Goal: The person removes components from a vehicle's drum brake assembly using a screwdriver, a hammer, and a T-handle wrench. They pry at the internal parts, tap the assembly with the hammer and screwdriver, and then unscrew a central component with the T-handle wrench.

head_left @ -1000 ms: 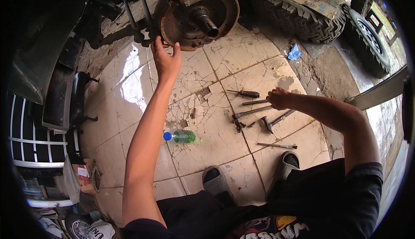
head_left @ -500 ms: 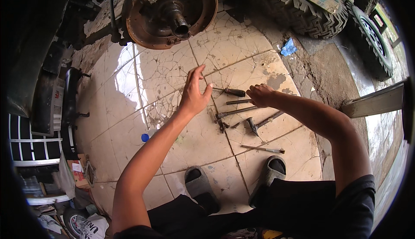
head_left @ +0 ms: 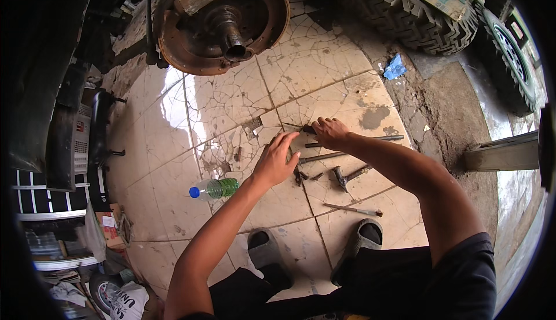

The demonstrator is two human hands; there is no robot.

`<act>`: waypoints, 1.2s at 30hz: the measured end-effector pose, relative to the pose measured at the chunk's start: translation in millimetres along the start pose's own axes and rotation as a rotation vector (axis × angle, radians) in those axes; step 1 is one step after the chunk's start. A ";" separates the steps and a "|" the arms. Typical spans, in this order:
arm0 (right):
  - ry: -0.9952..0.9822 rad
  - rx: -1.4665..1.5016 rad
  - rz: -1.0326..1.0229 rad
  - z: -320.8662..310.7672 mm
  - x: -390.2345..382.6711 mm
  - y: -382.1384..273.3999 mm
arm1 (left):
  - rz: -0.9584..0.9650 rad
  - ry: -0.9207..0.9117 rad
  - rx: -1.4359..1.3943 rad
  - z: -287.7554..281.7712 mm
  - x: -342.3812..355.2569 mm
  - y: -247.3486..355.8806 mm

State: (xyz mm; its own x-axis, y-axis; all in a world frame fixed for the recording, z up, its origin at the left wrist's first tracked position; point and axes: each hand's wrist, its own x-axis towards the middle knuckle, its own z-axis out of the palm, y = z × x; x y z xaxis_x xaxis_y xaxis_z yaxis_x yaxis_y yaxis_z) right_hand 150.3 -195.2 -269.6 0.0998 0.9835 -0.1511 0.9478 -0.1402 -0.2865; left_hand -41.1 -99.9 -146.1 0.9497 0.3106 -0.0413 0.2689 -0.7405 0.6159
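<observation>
left hand [head_left: 277, 161] open, fingers spread above long grey metal rod [head_left: 324, 157] | right hand [head_left: 330, 133] beyond rod, perhaps gripping dark-handled screwdriver [head_left: 302, 128] | risk: hands collide, scattering tools

Green bottle [head_left: 214, 188], rusty brake hub [head_left: 223, 22]

- Floor tiles [head_left: 347, 59]: cream, laced with dark cracks.
- Brake backing plate [head_left: 266, 7]: rusty brown.
- Plastic bottle [head_left: 215, 188]: green tinted, blue cap.
- Slippers [head_left: 264, 249]: grey.
- Crumpled scrap [head_left: 395, 67]: light blue.
- Tyre [head_left: 417, 16]: black, chunky tread.
</observation>
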 end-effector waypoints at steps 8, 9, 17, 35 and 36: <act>0.171 0.200 -0.095 5.2 1.3 12.2 | -0.071 -0.007 -0.066 0.2 -0.8 -7.7; 0.268 0.259 -0.116 7.3 -4.4 15.8 | -0.050 0.014 -0.051 1.1 4.2 -7.3; 0.131 1.323 0.298 -100.8 -51.5 -46.4 | -0.399 0.338 -0.692 -12.8 38.4 -10.7; 0.391 1.980 -0.048 -240.7 15.0 -68.9 | -0.056 0.319 -0.623 -107.7 79.6 66.6; 0.398 1.995 -0.064 -244.9 20.8 -71.1 | -0.080 0.337 -0.631 -112.3 77.5 71.3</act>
State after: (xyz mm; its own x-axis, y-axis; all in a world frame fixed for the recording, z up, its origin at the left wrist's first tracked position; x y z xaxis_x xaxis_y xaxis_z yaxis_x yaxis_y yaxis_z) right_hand 159.2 -136.6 -20.6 0.3969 0.9179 -0.0065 -0.6046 0.2561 -0.7542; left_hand 33.6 -61.7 -17.1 0.8024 0.5917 0.0775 0.0946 -0.2543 0.9625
